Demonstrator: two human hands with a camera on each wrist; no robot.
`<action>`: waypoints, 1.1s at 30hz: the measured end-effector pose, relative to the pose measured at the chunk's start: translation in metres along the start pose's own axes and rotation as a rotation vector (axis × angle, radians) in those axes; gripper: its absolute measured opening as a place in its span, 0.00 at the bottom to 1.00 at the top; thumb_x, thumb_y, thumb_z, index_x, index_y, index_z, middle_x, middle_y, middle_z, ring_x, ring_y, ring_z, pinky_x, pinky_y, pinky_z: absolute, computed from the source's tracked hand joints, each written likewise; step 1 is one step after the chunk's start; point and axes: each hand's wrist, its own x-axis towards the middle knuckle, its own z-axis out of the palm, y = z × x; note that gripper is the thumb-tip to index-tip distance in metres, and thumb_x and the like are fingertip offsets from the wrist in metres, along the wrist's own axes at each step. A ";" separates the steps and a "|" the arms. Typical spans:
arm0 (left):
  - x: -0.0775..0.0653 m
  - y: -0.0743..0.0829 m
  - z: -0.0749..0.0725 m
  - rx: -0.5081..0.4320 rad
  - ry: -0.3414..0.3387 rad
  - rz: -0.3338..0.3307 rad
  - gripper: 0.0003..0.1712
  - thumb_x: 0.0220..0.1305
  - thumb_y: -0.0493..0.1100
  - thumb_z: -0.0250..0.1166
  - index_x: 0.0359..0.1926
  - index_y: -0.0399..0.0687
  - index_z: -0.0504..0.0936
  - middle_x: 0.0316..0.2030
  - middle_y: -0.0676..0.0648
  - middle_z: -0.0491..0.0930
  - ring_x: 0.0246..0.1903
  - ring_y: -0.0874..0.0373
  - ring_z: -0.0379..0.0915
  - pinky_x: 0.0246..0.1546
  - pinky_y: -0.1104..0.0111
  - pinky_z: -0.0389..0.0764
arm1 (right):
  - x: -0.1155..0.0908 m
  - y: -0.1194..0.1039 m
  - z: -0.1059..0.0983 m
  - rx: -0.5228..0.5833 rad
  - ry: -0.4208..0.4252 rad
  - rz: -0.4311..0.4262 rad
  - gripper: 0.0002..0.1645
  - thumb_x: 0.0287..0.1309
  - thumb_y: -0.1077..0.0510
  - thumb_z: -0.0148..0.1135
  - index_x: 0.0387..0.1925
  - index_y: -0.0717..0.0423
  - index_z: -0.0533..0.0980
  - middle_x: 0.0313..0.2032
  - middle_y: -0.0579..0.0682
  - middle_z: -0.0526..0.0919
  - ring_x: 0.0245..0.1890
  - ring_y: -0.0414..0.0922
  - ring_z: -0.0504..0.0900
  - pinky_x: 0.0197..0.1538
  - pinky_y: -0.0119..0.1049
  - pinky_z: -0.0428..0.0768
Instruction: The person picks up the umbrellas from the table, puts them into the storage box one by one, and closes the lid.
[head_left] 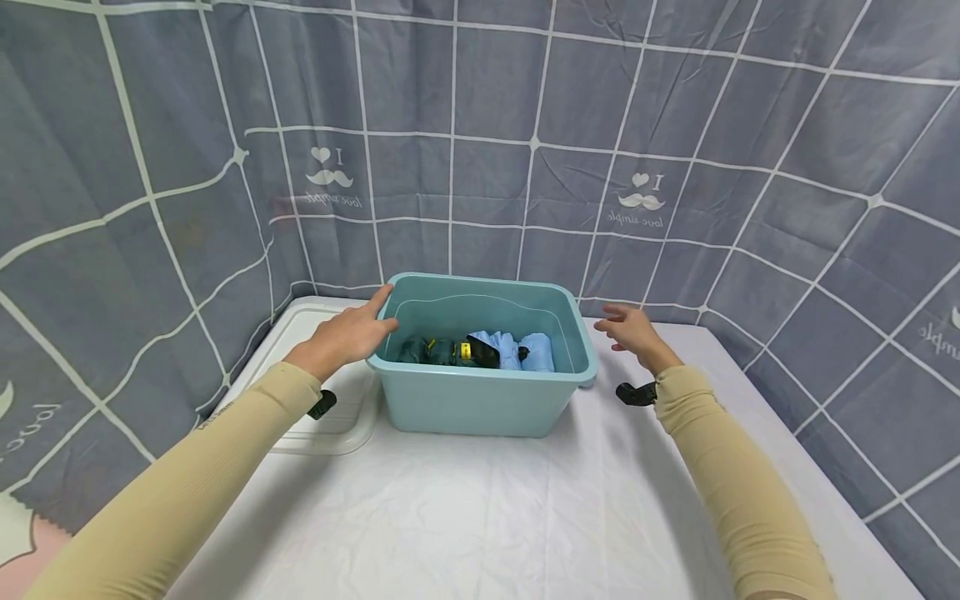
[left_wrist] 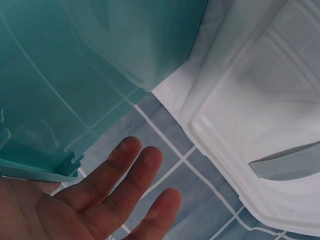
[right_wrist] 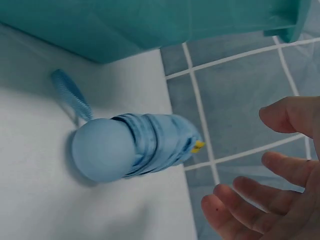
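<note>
A teal plastic storage box stands on the white table. Inside it lie a dark green folded bundle with yellow marks and light blue folded bundles. My left hand is at the box's left rim, thumb over the inner side; in the left wrist view its other fingers stretch along the outside. To the right of the box my right hand hovers with parted, loosely bent fingers, holding nothing. The right wrist view shows a light blue folded umbrella with a wrist strap, lying beside the box near that hand.
A white lid with a raised rim lies left of the box; its grey-white handle shows in the left wrist view. Behind and at both sides hangs a grey curtain with white grid lines. The white-covered table extends in front.
</note>
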 end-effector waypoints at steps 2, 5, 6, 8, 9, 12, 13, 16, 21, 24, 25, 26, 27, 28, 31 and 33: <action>0.000 0.000 0.000 0.003 0.001 0.001 0.43 0.73 0.62 0.40 0.81 0.66 0.30 0.71 0.31 0.66 0.62 0.32 0.71 0.48 0.40 0.74 | 0.001 0.004 0.003 0.018 -0.011 0.015 0.40 0.70 0.53 0.57 0.77 0.59 0.57 0.69 0.66 0.69 0.68 0.64 0.69 0.58 0.50 0.80; 0.001 0.000 0.000 -0.001 -0.001 -0.001 0.43 0.73 0.62 0.40 0.81 0.66 0.30 0.71 0.31 0.64 0.63 0.31 0.69 0.50 0.38 0.73 | 0.003 0.009 0.008 0.037 -0.022 0.041 0.41 0.70 0.53 0.57 0.78 0.59 0.55 0.70 0.66 0.67 0.69 0.64 0.67 0.61 0.54 0.78; 0.001 0.000 0.001 -0.002 -0.001 -0.002 0.43 0.73 0.62 0.40 0.81 0.67 0.30 0.72 0.31 0.63 0.64 0.31 0.69 0.52 0.37 0.72 | 0.004 0.010 0.010 0.040 -0.024 0.048 0.41 0.70 0.53 0.57 0.78 0.59 0.55 0.70 0.67 0.67 0.69 0.65 0.67 0.62 0.55 0.77; 0.001 0.000 0.001 -0.005 -0.003 -0.003 0.43 0.73 0.62 0.39 0.81 0.66 0.30 0.72 0.31 0.62 0.65 0.30 0.68 0.53 0.36 0.71 | 0.006 0.013 0.014 0.039 -0.031 0.060 0.42 0.70 0.53 0.56 0.78 0.60 0.54 0.71 0.67 0.65 0.69 0.65 0.67 0.62 0.56 0.76; 0.001 0.000 0.001 -0.007 -0.004 -0.003 0.43 0.73 0.62 0.39 0.81 0.66 0.30 0.73 0.31 0.62 0.65 0.30 0.67 0.54 0.35 0.70 | 0.007 0.015 0.016 0.036 -0.032 0.069 0.42 0.69 0.53 0.56 0.78 0.60 0.53 0.72 0.67 0.65 0.69 0.65 0.67 0.62 0.56 0.77; 0.002 -0.001 0.001 -0.009 -0.002 -0.002 0.43 0.73 0.62 0.40 0.81 0.66 0.30 0.72 0.31 0.63 0.64 0.30 0.68 0.53 0.36 0.71 | 0.010 0.018 0.021 0.028 -0.045 0.077 0.42 0.70 0.53 0.54 0.79 0.61 0.52 0.72 0.68 0.64 0.69 0.65 0.67 0.61 0.56 0.77; 0.002 -0.001 0.001 -0.009 -0.001 -0.002 0.43 0.73 0.62 0.40 0.81 0.66 0.30 0.72 0.31 0.63 0.64 0.31 0.69 0.53 0.36 0.71 | 0.010 0.019 0.023 0.028 -0.050 0.079 0.42 0.71 0.53 0.53 0.79 0.61 0.51 0.72 0.68 0.64 0.69 0.66 0.67 0.61 0.56 0.77; 0.001 -0.001 0.001 -0.010 0.001 -0.005 0.43 0.73 0.62 0.40 0.81 0.66 0.30 0.72 0.32 0.63 0.65 0.31 0.68 0.53 0.36 0.71 | 0.013 0.021 0.028 0.024 -0.062 0.081 0.41 0.73 0.52 0.51 0.79 0.61 0.51 0.72 0.69 0.63 0.69 0.64 0.68 0.59 0.55 0.79; 0.001 -0.001 0.001 -0.010 -0.001 -0.003 0.43 0.73 0.62 0.39 0.81 0.67 0.30 0.73 0.32 0.61 0.66 0.30 0.66 0.54 0.35 0.70 | 0.016 0.024 0.035 0.015 -0.071 0.071 0.42 0.69 0.55 0.52 0.79 0.60 0.51 0.70 0.69 0.65 0.65 0.60 0.73 0.53 0.50 0.83; 0.001 0.000 0.001 -0.008 0.003 0.002 0.43 0.74 0.61 0.40 0.81 0.66 0.30 0.71 0.32 0.65 0.62 0.31 0.71 0.50 0.38 0.73 | 0.017 0.025 0.039 0.011 -0.069 0.071 0.43 0.67 0.54 0.54 0.79 0.59 0.52 0.69 0.69 0.68 0.62 0.58 0.76 0.50 0.47 0.84; 0.001 -0.001 0.001 -0.008 0.004 0.002 0.43 0.74 0.61 0.40 0.81 0.66 0.30 0.70 0.32 0.66 0.61 0.32 0.73 0.48 0.39 0.74 | 0.018 0.025 0.040 0.015 -0.072 0.070 0.43 0.67 0.55 0.54 0.79 0.60 0.52 0.68 0.69 0.69 0.61 0.58 0.77 0.49 0.46 0.84; 0.001 0.000 0.001 -0.007 0.004 0.001 0.43 0.74 0.61 0.40 0.81 0.66 0.31 0.70 0.32 0.68 0.60 0.33 0.74 0.47 0.40 0.74 | 0.018 0.026 0.041 0.015 -0.072 0.073 0.43 0.67 0.54 0.55 0.79 0.60 0.52 0.68 0.69 0.69 0.60 0.57 0.78 0.47 0.44 0.84; 0.001 0.000 0.001 -0.006 0.002 0.001 0.43 0.74 0.61 0.40 0.81 0.66 0.30 0.69 0.32 0.69 0.58 0.33 0.75 0.45 0.41 0.74 | 0.019 0.027 0.042 0.011 -0.072 0.076 0.43 0.68 0.54 0.55 0.78 0.60 0.53 0.68 0.68 0.70 0.58 0.56 0.79 0.46 0.43 0.84; 0.000 0.000 0.001 -0.004 0.002 0.000 0.43 0.74 0.61 0.39 0.81 0.66 0.31 0.68 0.32 0.70 0.57 0.34 0.75 0.44 0.42 0.75 | 0.019 0.028 0.044 0.004 -0.072 0.078 0.43 0.68 0.53 0.56 0.78 0.60 0.53 0.67 0.68 0.71 0.57 0.54 0.80 0.45 0.41 0.84; 0.001 0.000 0.001 -0.003 0.000 -0.002 0.43 0.74 0.61 0.39 0.81 0.66 0.30 0.68 0.33 0.70 0.58 0.34 0.75 0.45 0.42 0.75 | 0.020 0.031 0.048 -0.015 -0.076 0.078 0.41 0.69 0.56 0.55 0.78 0.61 0.53 0.66 0.68 0.72 0.51 0.50 0.82 0.40 0.37 0.83; 0.001 0.000 0.001 -0.005 0.002 -0.004 0.43 0.74 0.61 0.40 0.81 0.66 0.31 0.69 0.33 0.69 0.58 0.33 0.75 0.46 0.40 0.74 | 0.020 0.031 0.049 -0.039 -0.077 0.075 0.40 0.70 0.57 0.53 0.78 0.63 0.52 0.66 0.68 0.72 0.47 0.47 0.82 0.37 0.35 0.83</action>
